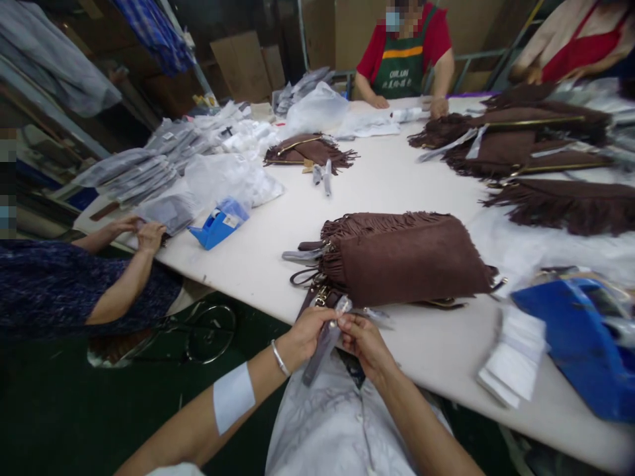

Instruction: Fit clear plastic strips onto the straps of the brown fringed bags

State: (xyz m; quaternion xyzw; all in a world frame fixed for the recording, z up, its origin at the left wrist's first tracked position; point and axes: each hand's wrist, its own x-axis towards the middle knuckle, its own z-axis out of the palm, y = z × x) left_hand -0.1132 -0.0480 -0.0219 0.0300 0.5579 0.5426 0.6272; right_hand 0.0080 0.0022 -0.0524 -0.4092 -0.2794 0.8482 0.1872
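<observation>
A brown fringed bag (407, 261) lies on the white table in front of me, its strap and metal clips at the left end. At the table's front edge, my left hand (308, 332) is closed around a dark strap wrapped in clear plastic (317, 360), which hangs down below the fingers. My right hand (364, 340) pinches at the upper part of that same wrapped strap, close to the left fingertips. Whether the right fingers hold the plastic or a metal piece is too small to tell.
A blue tape dispenser (218, 225) stands left; a blue bin (580, 344) and white paper stack (513, 354) lie right. More brown bags (546, 139) and plastic-wrapped packs (143, 175) cover the table (391, 178). Co-workers' hands (149, 235) work at the left and far sides.
</observation>
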